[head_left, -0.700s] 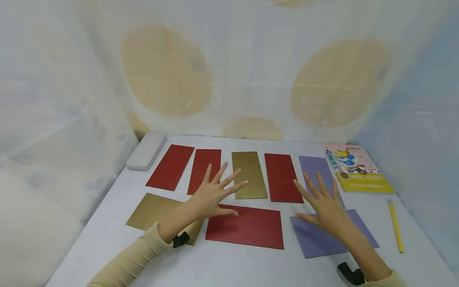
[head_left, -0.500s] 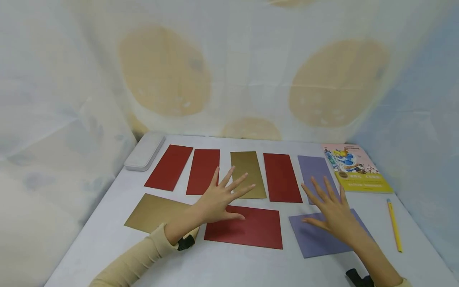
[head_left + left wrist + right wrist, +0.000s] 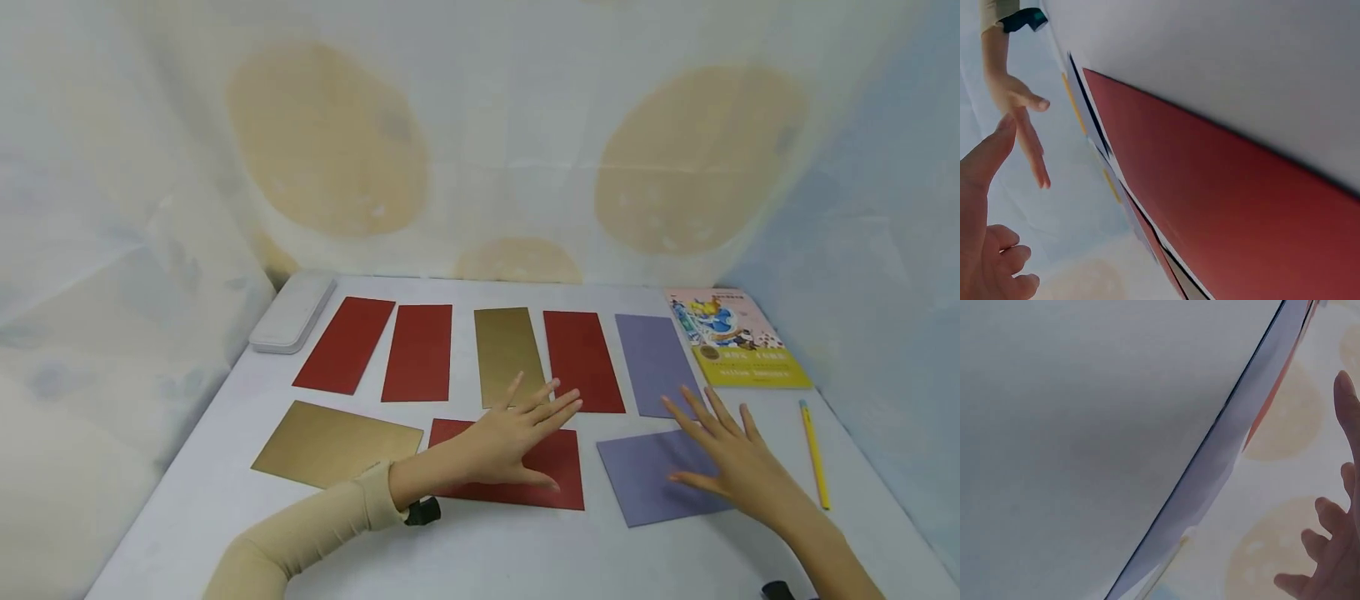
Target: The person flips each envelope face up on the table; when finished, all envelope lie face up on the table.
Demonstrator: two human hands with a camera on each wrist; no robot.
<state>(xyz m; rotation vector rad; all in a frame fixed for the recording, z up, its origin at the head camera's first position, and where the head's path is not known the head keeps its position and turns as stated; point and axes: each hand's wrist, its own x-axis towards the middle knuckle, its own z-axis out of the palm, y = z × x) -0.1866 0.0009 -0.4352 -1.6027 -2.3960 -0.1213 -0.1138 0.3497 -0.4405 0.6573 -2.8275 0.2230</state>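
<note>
My left hand (image 3: 506, 442), fingers spread and holding nothing, hovers over the near red card (image 3: 555, 479). In the left wrist view that red card (image 3: 1166, 175) lies below the hand, whose thumb (image 3: 991, 153) points up. My right hand (image 3: 738, 471) is spread too, above the near purple card (image 3: 637, 483) at the right, with nothing in it. A gold card (image 3: 330, 437) lies left of the red one, partly behind my left sleeve. Behind these stands a row: two red cards at left (image 3: 345, 346), a gold card (image 3: 506, 350), another red card (image 3: 581, 358) and a purple card (image 3: 652, 362).
A white flat case (image 3: 292, 312) lies at the table's back left corner. At the back right is a picture book (image 3: 738, 337) with a pink and yellow cover. A yellow pencil (image 3: 814, 454) lies near the right edge. Patterned curtains (image 3: 517, 150) enclose the table.
Both hands have drifted right with fingers still spread, the left from beside the gold card to over the red one. The view has shifted slightly. The cards lie as before.
</note>
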